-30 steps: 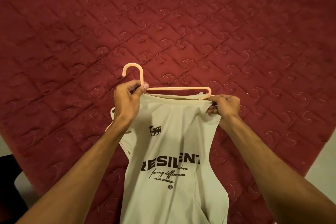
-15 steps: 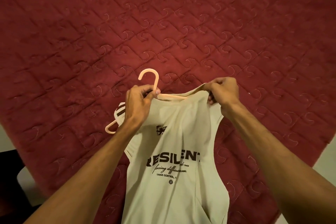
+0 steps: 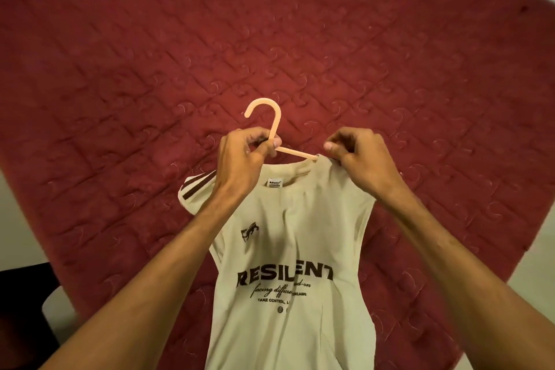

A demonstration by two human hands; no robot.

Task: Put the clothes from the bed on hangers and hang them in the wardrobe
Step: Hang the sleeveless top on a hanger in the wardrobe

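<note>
Left hand [image 3: 240, 159] grips the peach plastic hanger [image 3: 271, 135] at its neck; right hand [image 3: 357, 153] pinches the cream T-shirt [image 3: 300, 249] collar over the hanger's arm, all held above the red quilted bedspread [image 3: 120, 69].

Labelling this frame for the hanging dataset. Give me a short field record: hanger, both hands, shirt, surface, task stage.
hanger: peach plastic, hook up, one arm entering the collar
left hand: grips hanger just below the hook
right hand: pinches T-shirt at the collar edge
T-shirt: cream, dark chest print, striped sleeve, hangs below the hands
bedspread: dark red, quilted, behind everything
stage: hanger partly in the neck, not yet in a wardrobe
</note>
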